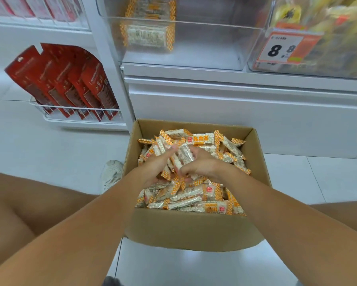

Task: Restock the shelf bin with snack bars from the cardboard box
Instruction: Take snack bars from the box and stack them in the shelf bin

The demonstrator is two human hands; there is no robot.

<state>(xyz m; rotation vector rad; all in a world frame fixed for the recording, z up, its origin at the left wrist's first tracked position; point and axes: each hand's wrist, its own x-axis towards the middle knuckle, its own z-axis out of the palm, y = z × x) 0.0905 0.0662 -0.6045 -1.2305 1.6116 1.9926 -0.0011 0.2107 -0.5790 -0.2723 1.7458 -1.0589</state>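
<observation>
From the head camera I look down on one open cardboard box (192,230) standing on the pale floor against the base of the white shelf unit, heaped with snack bars (194,200) in clear wrappers with orange checked ends; there are too many to count. Both of my hands are inside it, over the middle of the heap. My left hand (154,165) curls its fingers around a bunch of bars, and my right hand (202,164) closes on the same bunch from the other side, thumb and fingers pressed into the wrappers; the blur keeps me from counting how many bars the two hands clasp. Above, the clear shelf bin (194,58) holds two bars that I can make out, stacked toward its left side, the rest of its floor bare. One price tag (285,48) reading 8.8 hangs on the neighbouring bin to the right. To the left, one wire rack (76,113) carries five red packets (62,83) leaning in a row.
</observation>
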